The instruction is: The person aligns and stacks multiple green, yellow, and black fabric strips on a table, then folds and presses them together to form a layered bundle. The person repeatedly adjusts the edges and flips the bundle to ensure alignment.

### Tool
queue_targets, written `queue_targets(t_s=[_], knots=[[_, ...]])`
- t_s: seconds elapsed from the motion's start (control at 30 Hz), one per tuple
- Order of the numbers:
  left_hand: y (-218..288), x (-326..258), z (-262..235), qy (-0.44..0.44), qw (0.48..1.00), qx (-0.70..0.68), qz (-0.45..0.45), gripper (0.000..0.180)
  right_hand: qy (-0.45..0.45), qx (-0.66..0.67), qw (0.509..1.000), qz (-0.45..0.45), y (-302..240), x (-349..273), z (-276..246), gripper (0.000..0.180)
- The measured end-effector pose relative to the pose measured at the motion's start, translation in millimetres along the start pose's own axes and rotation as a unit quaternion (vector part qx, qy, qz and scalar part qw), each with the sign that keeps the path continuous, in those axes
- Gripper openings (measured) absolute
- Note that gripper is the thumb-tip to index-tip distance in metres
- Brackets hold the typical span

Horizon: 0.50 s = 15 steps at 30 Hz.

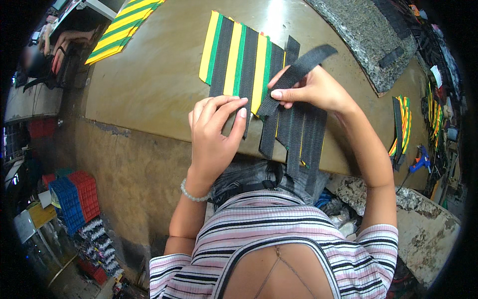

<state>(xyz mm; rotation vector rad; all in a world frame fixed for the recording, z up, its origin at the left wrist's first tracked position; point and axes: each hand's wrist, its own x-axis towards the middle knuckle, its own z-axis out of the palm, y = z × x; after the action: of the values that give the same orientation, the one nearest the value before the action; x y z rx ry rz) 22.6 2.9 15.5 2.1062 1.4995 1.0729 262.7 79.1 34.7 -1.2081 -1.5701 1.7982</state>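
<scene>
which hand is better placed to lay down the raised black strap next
Probably the right hand: it already pinches the black strap between thumb and fingers, while the left hand has its fingertips at the striped panel, apart from that strap.

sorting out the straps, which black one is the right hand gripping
The black strap pinched in the right hand: its end juts past the hand toward the picture's upper right, while neighbouring black straps lie side by side below.
</scene>
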Motion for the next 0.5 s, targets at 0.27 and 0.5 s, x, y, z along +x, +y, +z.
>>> queue_targets(t_s=[0.27, 0.5], knots=[[3, -3, 10, 0.019, 0.999, -0.032, -0.031, 0.014, -0.007, -0.029, 1.0, 0.006, -4, 20, -2, 0.031], [5, -1, 12, 0.001, 0.998, -0.028, -0.058, 0.009, -0.052, 0.025, 0.998, -0.02, -10, 18, 3, 0.026]])
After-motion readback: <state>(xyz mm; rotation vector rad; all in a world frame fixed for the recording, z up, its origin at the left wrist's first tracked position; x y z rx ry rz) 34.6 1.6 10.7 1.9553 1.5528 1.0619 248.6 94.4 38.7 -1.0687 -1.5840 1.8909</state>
